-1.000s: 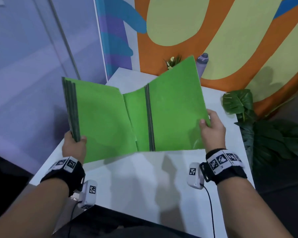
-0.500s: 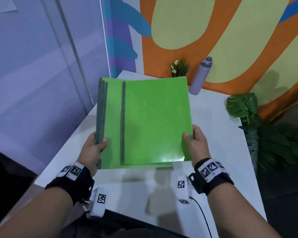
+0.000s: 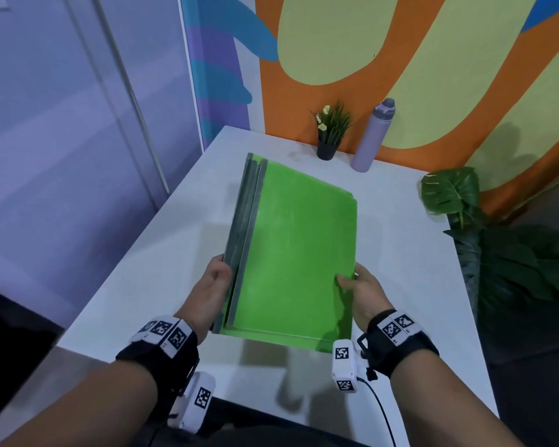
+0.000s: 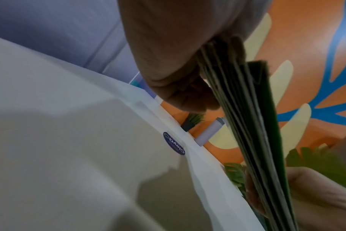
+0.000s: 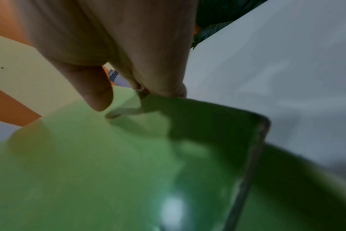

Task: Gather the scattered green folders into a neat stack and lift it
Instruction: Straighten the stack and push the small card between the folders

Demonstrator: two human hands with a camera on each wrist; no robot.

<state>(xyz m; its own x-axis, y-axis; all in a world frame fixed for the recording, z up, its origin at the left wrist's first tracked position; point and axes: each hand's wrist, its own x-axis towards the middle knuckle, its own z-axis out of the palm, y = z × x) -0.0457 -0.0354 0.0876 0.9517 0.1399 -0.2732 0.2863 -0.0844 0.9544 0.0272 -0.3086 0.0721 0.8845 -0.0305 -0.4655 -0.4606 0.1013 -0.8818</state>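
Observation:
A stack of green folders with grey spines on its left edge hangs above the white table, held by both hands. My left hand grips the spine side near the front corner, thumb along the spines. My right hand pinches the right edge, thumb on the top cover. In the left wrist view the stack of green folders shows edge-on with several layers, and my left hand is clamped round it. In the right wrist view my thumb presses the top green folder.
A small potted plant and a lilac bottle stand at the table's far edge against the painted wall. Large green leaves crowd the table's right side. A glass wall lies to the left.
The two separate groups of folders, held apart a second ago, have been slid together into one aligned stack. Both hands moved inward and the stack dropped lower, toward the table.

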